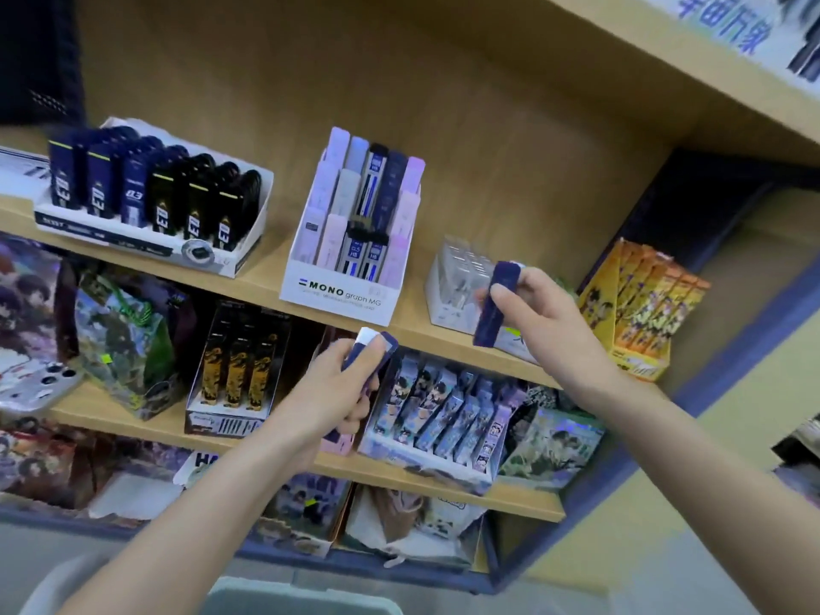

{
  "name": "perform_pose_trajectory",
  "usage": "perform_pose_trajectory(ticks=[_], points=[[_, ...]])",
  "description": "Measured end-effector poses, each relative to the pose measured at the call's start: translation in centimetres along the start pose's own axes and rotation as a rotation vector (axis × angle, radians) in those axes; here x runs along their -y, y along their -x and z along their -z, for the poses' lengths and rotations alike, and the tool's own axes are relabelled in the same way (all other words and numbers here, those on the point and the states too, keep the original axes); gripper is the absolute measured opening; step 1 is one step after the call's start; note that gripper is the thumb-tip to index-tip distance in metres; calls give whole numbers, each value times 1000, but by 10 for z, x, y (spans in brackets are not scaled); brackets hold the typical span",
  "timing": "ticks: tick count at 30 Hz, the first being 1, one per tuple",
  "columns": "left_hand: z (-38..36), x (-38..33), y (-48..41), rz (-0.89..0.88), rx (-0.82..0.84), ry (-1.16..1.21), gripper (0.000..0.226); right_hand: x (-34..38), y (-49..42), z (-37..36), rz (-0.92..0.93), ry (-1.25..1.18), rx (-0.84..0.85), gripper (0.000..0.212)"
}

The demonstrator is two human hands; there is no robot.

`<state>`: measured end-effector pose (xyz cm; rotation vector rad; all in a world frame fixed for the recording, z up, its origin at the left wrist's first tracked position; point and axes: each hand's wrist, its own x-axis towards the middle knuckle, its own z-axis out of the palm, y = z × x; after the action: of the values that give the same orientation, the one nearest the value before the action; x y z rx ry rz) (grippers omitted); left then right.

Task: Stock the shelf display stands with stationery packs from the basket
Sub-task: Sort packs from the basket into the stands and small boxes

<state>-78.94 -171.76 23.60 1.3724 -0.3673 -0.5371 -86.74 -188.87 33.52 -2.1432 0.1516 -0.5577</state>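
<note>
My right hand (543, 324) pinches a slim dark blue stationery pack (496, 304), held upright in front of a clear stand at the shelf's right. Lower and to the left, my left hand (344, 390) grips a small bundle of packs (370, 355), dark blue with a white end, with a pink one showing below the palm. The white MONO graph MG display stand (339, 295) sits on the middle shelf, up and left of both hands, with rows of pastel, blue and dark packs. The pale basket (306, 599) shows at the bottom edge.
A white stand of black and navy packs (151, 201) sits on the left of the shelf. A clear stand (457, 281) and an orange cartoon display (639, 304) fill the right. The lower shelf holds illustrated boxes (439, 415) and a black-and-gold stand (239, 370). A shelf board (665, 51) hangs overhead.
</note>
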Motion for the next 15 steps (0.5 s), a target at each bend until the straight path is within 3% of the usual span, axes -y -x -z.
perform_pose_trajectory(ticks=[8, 11, 13, 15], points=[[10, -4, -15, 4, -28, 167, 30, 36, -75, -29, 279, 114, -269, 21], [22, -10, -27, 105, -34, 265, 35, 44, -99, -44, 385, 263, -248, 20], [29, -20, -42, 163, -57, 137, 36, 44, -114, -53, 391, 375, -209, 17], [41, -23, -46, 105, -134, 178, 41, 40, -126, -58, 378, 497, -174, 12]])
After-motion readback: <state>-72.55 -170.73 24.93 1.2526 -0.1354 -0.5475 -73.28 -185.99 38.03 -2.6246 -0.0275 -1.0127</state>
